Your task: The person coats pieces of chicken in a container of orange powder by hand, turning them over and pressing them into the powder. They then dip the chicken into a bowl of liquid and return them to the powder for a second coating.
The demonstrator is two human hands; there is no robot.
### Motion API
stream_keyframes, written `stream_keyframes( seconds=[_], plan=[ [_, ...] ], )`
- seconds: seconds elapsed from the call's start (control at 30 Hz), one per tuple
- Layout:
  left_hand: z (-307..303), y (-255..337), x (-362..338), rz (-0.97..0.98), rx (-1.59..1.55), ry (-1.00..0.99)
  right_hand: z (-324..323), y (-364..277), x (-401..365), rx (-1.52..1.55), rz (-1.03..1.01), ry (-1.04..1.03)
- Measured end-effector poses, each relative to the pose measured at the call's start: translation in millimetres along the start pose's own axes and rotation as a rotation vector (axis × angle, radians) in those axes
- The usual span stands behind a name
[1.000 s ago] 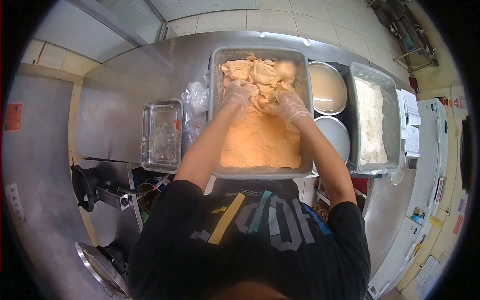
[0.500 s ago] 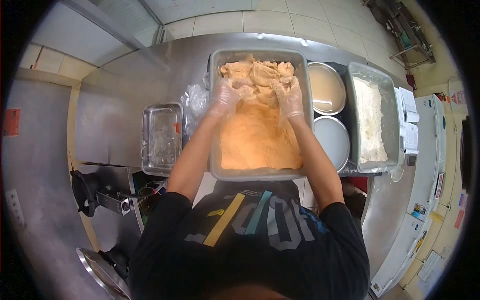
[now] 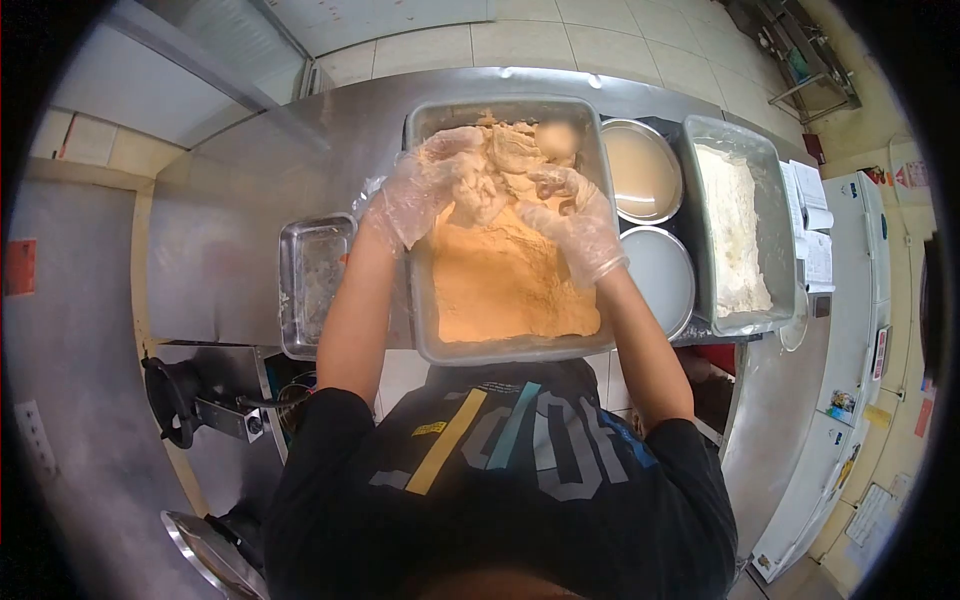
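Observation:
Both my hands wear clear plastic gloves over a deep grey tub (image 3: 425, 352) of orange breading powder (image 3: 510, 290). My left hand (image 3: 425, 185) is closed on a coated meat piece (image 3: 478, 192), which looks like chicken, at the tub's left side. My right hand (image 3: 580, 222) reaches in from the right with thumb and fingers apart, close to that piece and not visibly gripping anything. Behind them, more coated pieces (image 3: 515, 148) are heaped along the far end. A blurred, pale round patch near the far right corner cannot be made out.
Right of the tub stand a round pan of beige liquid (image 3: 642, 172) and a round pan with a pale grey inside (image 3: 658, 280). Beyond them is a tub of white flour (image 3: 735, 235). A metal tray (image 3: 315, 285) sits left on the steel table (image 3: 230, 220).
My left hand has shifted left and turned inward, a coated piece now showing beneath its fingers. My right hand has come slightly nearer me, its fingers spread. The view has shifted slightly.

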State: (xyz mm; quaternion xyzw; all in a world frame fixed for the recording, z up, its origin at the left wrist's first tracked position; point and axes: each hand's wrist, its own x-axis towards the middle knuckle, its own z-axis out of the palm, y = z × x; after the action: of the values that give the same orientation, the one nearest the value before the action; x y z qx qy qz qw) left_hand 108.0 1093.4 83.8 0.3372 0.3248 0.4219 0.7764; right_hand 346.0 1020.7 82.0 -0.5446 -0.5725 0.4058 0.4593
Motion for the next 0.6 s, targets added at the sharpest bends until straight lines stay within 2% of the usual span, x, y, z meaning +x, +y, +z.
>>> stream_keyframes(
  seconds=[0.03, 0.1, 0.13, 0.17, 0.23, 0.33, 0.43, 0.5, 0.6],
  plan=[
    [10.0, 5.9, -1.6, -0.029, 0.116, 0.001, 1.6, -14.0, -3.1, -0.076, -0.088, 0.005],
    [46.7, 15.3, -12.2, -0.082, 0.387, 0.035, 1.8, -59.1, -7.1, -0.273, 0.034, -0.132],
    [62.8, 12.9, -16.4, -0.11, 0.521, 0.054, 3.5, -58.7, -7.9, -0.332, 0.12, -0.181],
    [66.5, -1.4, -15.0, -0.148, 0.477, 0.073, 5.2, -58.2, -8.8, -0.395, 0.203, -0.235],
    [70.9, -23.3, -10.0, -0.17, 0.601, 0.102, 15.1, -13.0, -6.0, -0.444, 0.408, -0.299],
    [57.9, -32.5, -1.4, -0.2, 0.919, 0.11, 12.2, 7.6, -7.6, -0.631, 0.564, -0.386],
    [45.2, -40.9, 14.0, -0.262, 1.092, 0.137, 9.0, 81.6, -43.2, -0.778, 0.152, -0.188],
    [34.1, -62.4, 40.1, -0.282, 1.204, 0.161, 12.2, 80.8, -53.2, -0.844, 0.254, -0.168],
    [42.4, -101.8, 74.3, -0.136, 1.026, 0.135, 15.3, 73.0, -49.4, -0.904, 0.349, -0.256]
  ],
)
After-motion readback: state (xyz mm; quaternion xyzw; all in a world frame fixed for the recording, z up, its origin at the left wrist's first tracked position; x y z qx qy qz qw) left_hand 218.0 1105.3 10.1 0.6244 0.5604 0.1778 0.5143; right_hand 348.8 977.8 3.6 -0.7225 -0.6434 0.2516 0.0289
